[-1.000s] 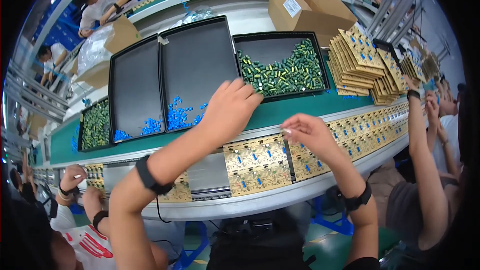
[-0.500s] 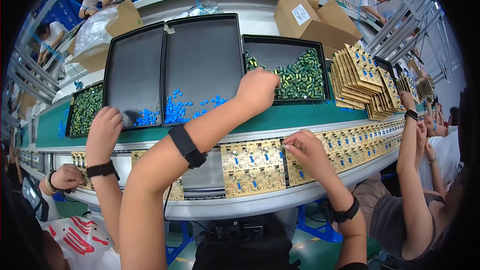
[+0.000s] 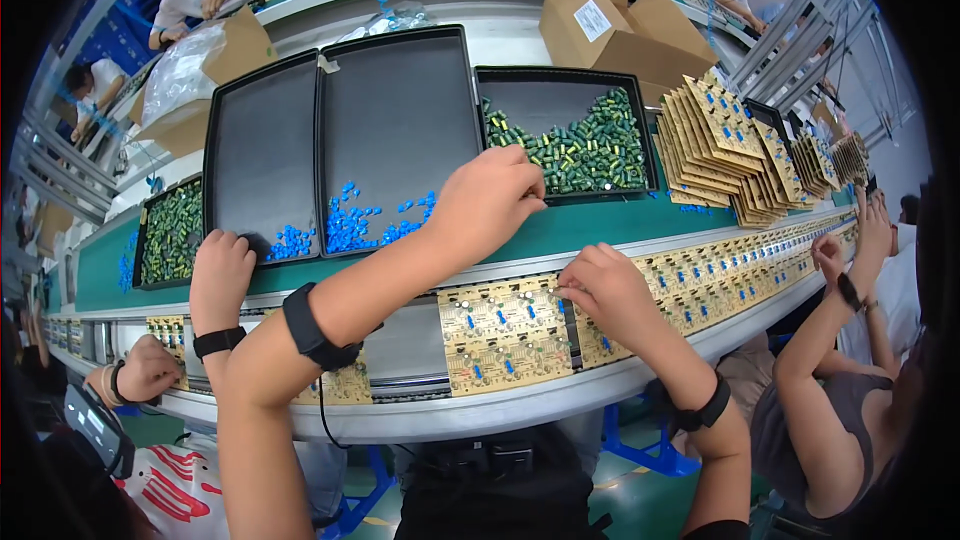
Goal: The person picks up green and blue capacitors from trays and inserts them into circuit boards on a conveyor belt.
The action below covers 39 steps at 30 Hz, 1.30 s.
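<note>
My left hand [image 3: 490, 192] is closed, fingers bent together, at the front left corner of a black tray [image 3: 563, 73] of small green cylindrical capacitors [image 3: 590, 155]. What its fingertips hold, if anything, is hidden. My right hand [image 3: 608, 288] pinches with thumb and forefinger at the upper right edge of a tan circuit board [image 3: 505, 335] on the conveyor; anything in that pinch is too small to make out. Blue and other small parts stand on the board. My left forearm crosses in front of a large black tray [image 3: 395, 110] with blue disc-shaped parts [image 3: 355, 228] along its lower edge.
A co-worker's hand [image 3: 222, 270] is beside my left arm, and another hand [image 3: 148, 370] rests lower left. Stacked circuit boards [image 3: 715, 145] stand right of the green parts. Behind are an open cardboard box [image 3: 625, 35] and another line with workers. More boards [image 3: 740, 270] line the conveyor rightward.
My left hand has drawn back from the green capacitors, down and toward me. My right hand stays at the board's edge, its fingers slightly shifted. A co-worker's raised arm at right has moved.
</note>
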Each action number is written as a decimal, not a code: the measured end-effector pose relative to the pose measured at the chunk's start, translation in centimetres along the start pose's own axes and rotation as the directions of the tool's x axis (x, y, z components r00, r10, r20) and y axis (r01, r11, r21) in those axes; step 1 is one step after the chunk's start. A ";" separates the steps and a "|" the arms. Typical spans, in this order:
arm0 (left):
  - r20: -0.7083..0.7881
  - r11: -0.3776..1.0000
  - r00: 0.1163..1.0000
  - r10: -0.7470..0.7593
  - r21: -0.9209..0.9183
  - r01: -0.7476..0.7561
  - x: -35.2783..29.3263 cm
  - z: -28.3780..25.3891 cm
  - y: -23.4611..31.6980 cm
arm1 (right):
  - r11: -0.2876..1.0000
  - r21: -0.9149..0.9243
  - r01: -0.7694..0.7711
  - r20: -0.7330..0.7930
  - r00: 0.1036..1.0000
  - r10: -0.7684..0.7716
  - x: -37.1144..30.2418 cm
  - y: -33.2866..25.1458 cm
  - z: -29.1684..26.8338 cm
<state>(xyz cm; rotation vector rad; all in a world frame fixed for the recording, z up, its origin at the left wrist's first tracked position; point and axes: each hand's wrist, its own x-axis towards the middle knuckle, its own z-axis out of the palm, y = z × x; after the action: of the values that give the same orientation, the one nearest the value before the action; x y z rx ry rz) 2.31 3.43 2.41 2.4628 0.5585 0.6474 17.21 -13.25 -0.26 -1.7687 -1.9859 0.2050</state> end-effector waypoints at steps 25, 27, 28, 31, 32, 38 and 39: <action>0.510 0.487 0.804 -0.307 -0.642 0.593 -6.3 -2.6 0.1 | 0.997 -0.078 0.014 0.226 0.974 0.004 1.6 -0.6 0.9; 0.437 0.871 0.844 -0.310 -0.225 0.437 -6.3 -3.2 0.7 | 0.998 -0.058 0.006 0.199 0.980 0.006 1.6 -0.9 1.3; 0.369 0.932 0.893 -0.259 -0.147 0.331 -7.0 -2.9 0.1 | 0.996 -0.072 0.045 0.192 0.981 -0.031 1.8 -1.1 1.4; 0.301 0.995 0.949 -0.094 0.052 0.082 -8.4 -2.9 -0.6 | 0.998 -0.060 0.025 0.087 0.996 -0.020 3.9 -0.8 0.1; 0.310 0.991 0.942 -0.126 0.074 0.109 -8.7 -2.8 -0.7 | 0.999 -0.035 -0.032 -0.005 0.999 0.032 5.1 0.0 -0.5; 0.296 0.993 0.950 -0.095 0.099 0.069 -8.8 -1.4 -0.3 | 0.975 -0.086 -0.204 -0.088 0.977 0.196 10.2 4.2 -0.1; 0.300 0.993 0.949 -0.094 0.103 0.066 -8.8 -1.4 -0.2 | 0.974 -0.061 -0.217 -0.034 0.976 0.215 10.7 4.3 0.3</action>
<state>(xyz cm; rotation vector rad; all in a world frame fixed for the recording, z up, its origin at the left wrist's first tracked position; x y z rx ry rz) -5.54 -0.36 0.46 2.5432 0.5714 0.2047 20.32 -2.11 0.30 -2.0183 -1.7976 0.1879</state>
